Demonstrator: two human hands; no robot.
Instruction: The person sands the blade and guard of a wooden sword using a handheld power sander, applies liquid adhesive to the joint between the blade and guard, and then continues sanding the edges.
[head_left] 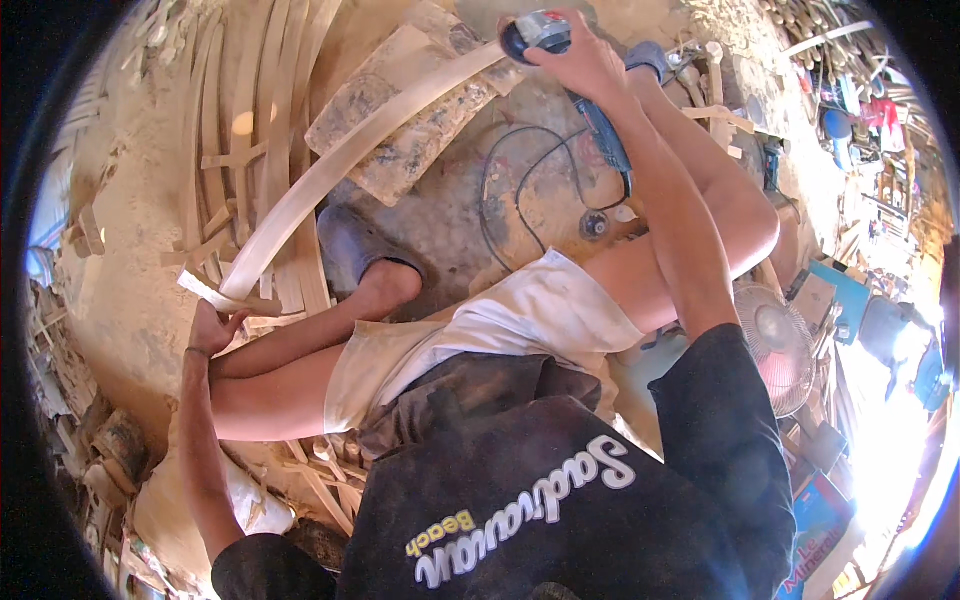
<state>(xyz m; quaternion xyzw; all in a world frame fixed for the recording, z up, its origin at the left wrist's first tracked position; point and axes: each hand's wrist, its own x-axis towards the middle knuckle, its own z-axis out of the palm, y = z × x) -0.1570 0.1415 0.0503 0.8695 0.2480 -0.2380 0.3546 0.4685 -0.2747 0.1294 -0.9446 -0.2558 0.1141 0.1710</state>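
My left hand [210, 328] is closed at the lower end of a long, pale, curved wooden strip [340, 165]. A short wooden crosspiece [232, 298] sits at that end, right by my fingers. From there the strip arcs up and right to the far side. There my right hand [585, 65] grips the head of an angle grinder [540, 38], whose blue body trails down beside my forearm. The grinder's dark disc side meets or lies right over the strip's far end; actual contact cannot be made out.
Beneath the strip lies a worn block [400, 110]. A black cord [490, 190] loops over the floor between my feet. Several curved wooden pieces [215, 130] are stacked at the left. A fan [775, 350] stands at the right, near a blue box [840, 290].
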